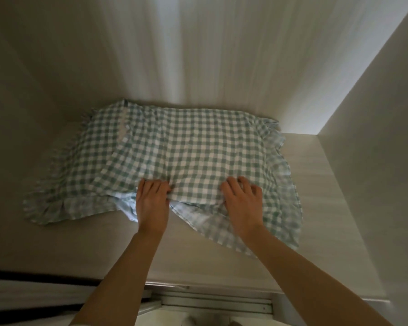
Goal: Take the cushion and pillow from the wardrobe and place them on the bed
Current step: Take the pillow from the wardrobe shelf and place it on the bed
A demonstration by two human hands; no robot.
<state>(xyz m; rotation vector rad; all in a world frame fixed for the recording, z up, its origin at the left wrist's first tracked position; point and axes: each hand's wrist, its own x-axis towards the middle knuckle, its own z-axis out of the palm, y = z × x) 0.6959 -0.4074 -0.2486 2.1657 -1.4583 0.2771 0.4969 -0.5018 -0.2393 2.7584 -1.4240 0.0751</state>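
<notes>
A green-and-white checked pillow [174, 147] with a ruffled edge lies flat on the pale wardrobe shelf [320, 184], its far edge against the back wall. My left hand [152, 205] rests on its near edge left of the middle, fingers curled into the fabric. My right hand [243, 203] lies on the near edge further right, fingers pressing into the cloth and bunching it. Both forearms reach in from below. No other cushion is visible.
The wardrobe's white back wall [198, 55] rises behind the pillow, and a side panel [375, 114] closes the right. A sliding-door track [212, 302] runs along the floor below the shelf's front edge. A dark strip [33, 276] crosses the lower left.
</notes>
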